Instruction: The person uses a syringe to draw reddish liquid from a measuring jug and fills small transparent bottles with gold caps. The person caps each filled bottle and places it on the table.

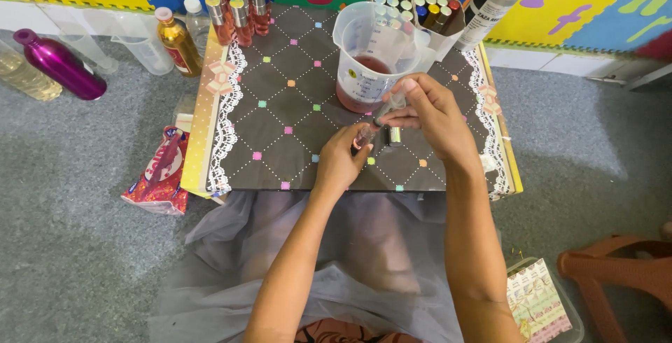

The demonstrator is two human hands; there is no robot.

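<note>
- left hand (341, 159) has its grip round a small clear glass vial (364, 136), keeping it steady on the brown quilted surface (280, 105)
- right hand (430, 112) pinches a thin clear syringe (389, 108), tip angled down into the vial's mouth
- big clear plastic measuring jug (374, 52) of pink liquid sits just behind, handy

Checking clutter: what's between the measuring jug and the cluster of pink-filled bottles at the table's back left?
Head view: bare quilted tabletop between measuring jug and pink-filled bottles.

A dark brown board (294, 98), crossed by a white dotted diamond lattice with pastel squares, is edged in white lace; pink-red liquid is seen in a clear plastic measuring jug (371, 49).
</note>
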